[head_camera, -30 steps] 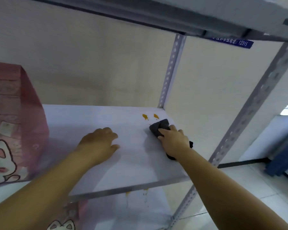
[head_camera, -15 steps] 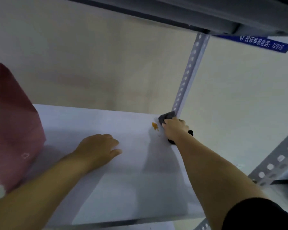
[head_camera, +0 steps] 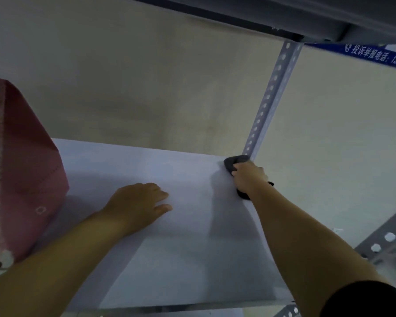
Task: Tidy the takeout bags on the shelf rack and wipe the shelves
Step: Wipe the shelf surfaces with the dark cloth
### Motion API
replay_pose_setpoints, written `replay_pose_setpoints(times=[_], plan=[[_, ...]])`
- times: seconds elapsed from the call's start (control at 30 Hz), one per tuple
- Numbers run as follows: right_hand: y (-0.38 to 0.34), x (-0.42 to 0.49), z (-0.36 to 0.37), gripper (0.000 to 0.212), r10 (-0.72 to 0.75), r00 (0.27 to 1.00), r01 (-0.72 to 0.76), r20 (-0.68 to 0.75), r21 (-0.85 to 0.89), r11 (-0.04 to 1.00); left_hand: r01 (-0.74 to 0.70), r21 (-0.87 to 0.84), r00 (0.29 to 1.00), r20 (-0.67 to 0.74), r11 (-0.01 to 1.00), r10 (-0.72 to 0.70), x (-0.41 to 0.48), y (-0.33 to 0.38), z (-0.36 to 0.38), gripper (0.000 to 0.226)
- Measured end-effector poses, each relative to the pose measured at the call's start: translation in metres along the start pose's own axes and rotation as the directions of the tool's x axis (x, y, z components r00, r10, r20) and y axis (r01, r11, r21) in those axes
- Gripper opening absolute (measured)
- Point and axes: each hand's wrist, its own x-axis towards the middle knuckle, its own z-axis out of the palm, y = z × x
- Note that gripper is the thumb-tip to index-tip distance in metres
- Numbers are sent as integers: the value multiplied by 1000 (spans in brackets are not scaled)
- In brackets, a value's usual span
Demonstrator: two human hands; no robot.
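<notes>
Two orange spots have gone from the shelf (head_camera: 192, 225) at centre right, where the right hand (head_camera: 249, 177) presses a clutched dark cloth (head_camera: 234, 162) beside the upright post (head_camera: 268, 99), the left hand (head_camera: 137, 204) spread flat, and the pink takeout bag (head_camera: 21, 168) at frame left, so this corner looks wiped.

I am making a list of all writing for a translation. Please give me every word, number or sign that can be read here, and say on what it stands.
"投诉举报电话: 12315", white print on the blue strip sign on the wall, top right; a small round logo before it is too blurred to read.
Pink printed takeout bag: only drawn patterns, no readable text.
</notes>
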Motion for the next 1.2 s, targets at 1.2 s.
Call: replay_pose_setpoints(times=[1.2], plan=[[-17, 46, -1, 42, -206, 970, 222, 126, -129, 966, 75, -31, 994, 77, 997, -73, 1, 5, -8, 45]])
